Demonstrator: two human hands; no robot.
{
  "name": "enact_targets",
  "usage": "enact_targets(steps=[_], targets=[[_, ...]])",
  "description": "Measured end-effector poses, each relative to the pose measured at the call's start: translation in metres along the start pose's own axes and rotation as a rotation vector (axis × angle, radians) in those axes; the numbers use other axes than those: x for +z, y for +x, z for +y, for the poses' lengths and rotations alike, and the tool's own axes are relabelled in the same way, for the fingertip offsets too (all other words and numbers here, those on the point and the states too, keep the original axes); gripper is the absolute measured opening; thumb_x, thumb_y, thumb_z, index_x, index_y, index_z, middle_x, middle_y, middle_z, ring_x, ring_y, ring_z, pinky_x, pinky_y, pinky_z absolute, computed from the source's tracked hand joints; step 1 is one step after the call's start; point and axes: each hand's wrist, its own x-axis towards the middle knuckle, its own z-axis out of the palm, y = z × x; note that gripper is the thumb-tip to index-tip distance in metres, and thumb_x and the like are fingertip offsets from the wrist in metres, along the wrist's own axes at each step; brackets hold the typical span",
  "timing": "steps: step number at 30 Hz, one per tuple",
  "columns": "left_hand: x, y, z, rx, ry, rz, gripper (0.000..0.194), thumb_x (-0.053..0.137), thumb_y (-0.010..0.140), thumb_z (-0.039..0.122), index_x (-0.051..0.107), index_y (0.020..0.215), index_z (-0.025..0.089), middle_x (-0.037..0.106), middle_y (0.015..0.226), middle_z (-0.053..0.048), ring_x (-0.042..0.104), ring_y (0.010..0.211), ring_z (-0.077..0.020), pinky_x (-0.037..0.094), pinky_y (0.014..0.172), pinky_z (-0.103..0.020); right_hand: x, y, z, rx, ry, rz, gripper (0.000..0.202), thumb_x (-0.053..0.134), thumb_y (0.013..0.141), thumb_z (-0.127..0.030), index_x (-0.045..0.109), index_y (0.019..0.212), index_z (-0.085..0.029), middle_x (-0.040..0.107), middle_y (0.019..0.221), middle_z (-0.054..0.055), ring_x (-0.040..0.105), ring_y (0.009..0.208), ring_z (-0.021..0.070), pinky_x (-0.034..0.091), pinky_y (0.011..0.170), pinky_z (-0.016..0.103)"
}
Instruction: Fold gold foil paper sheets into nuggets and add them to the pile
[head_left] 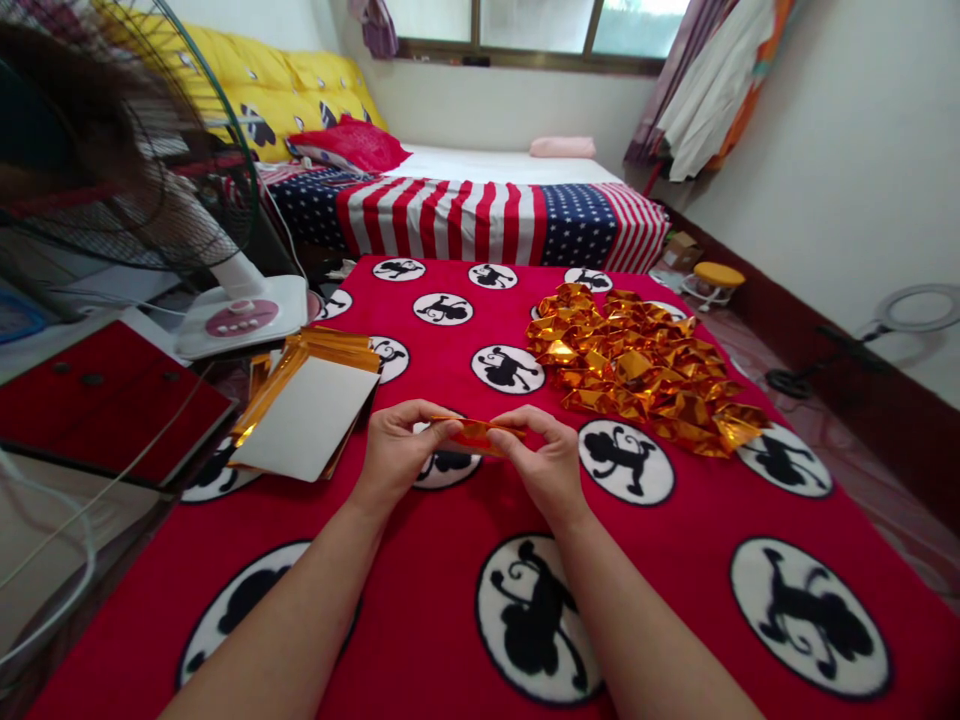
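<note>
A small folded piece of shiny orange-gold foil paper (474, 434) is held level between both hands, above the red cloth (420, 590) with white circles and black figures. My left hand (401, 445) pinches its left end between thumb and fingers. At the right end, the thumb and fingers of my right hand (541, 455) are closed on the same piece. To the right lies a pile of folded gold foil shapes (637, 365). On the left, a white card (307, 418) rests on a stack of gold foil sheets (330, 348).
A fan (244, 315) stands at the left beside a red panel (112, 400) and a white cable. Beyond the cloth is a bed (480, 215) with a striped and starred cover. At the right are a yellow stool (718, 275) and a ring-shaped stand (919, 307).
</note>
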Motion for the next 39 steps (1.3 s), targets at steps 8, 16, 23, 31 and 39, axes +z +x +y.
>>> enact_targets(steps=[8, 16, 23, 31, 39], targets=[[-0.001, 0.000, -0.001, 0.066, 0.019, 0.045, 0.020, 0.084, 0.062, 0.033, 0.075, 0.069, 0.017, 0.075, 0.072, -0.004, 0.068, 0.066, -0.0162, 0.055, 0.064, -0.025, -0.002, 0.001, -0.003, -0.102, 0.010, 0.037, 0.010, 0.073, 0.080, -0.024, 0.070, 0.071, -0.021, 0.066, 0.069, 0.000, 0.060, 0.069, 0.0160, 0.045, 0.075, 0.032], [0.000, -0.003, 0.001, 0.078, 0.045, 0.032, 0.017, 0.081, 0.068, 0.033, 0.077, 0.073, 0.018, 0.076, 0.073, -0.004, 0.068, 0.067, -0.0161, 0.054, 0.064, -0.024, -0.004, -0.001, -0.003, -0.173, -0.013, 0.091, 0.012, 0.074, 0.079, -0.021, 0.069, 0.068, -0.022, 0.065, 0.066, -0.001, 0.059, 0.068, 0.0162, 0.044, 0.076, 0.033], [-0.001, -0.004, 0.004, 0.061, 0.085, 0.020, 0.019, 0.073, 0.076, 0.036, 0.078, 0.077, 0.017, 0.077, 0.078, -0.005, 0.070, 0.071, -0.0174, 0.054, 0.068, -0.024, -0.005, 0.000, -0.002, -0.161, 0.002, 0.078, 0.012, 0.073, 0.080, -0.023, 0.069, 0.069, -0.022, 0.065, 0.066, -0.001, 0.059, 0.068, 0.0163, 0.045, 0.074, 0.033], [-0.001, -0.005, 0.009, 0.046, 0.121, -0.009, 0.024, 0.070, 0.079, 0.038, 0.078, 0.085, 0.016, 0.077, 0.084, -0.006, 0.070, 0.077, -0.0193, 0.054, 0.073, -0.026, -0.006, 0.000, 0.000, -0.140, 0.028, 0.096, 0.011, 0.073, 0.081, -0.026, 0.069, 0.071, -0.023, 0.065, 0.069, 0.000, 0.060, 0.068, 0.0168, 0.048, 0.075, 0.035], [-0.001, -0.005, 0.009, 0.067, 0.050, 0.067, 0.019, 0.080, 0.069, 0.035, 0.075, 0.075, 0.017, 0.075, 0.076, -0.004, 0.068, 0.071, -0.0173, 0.054, 0.071, -0.027, -0.007, 0.000, 0.003, -0.178, 0.031, 0.134, 0.008, 0.075, 0.079, -0.025, 0.070, 0.073, -0.023, 0.067, 0.073, 0.002, 0.062, 0.073, 0.0181, 0.049, 0.076, 0.036]])
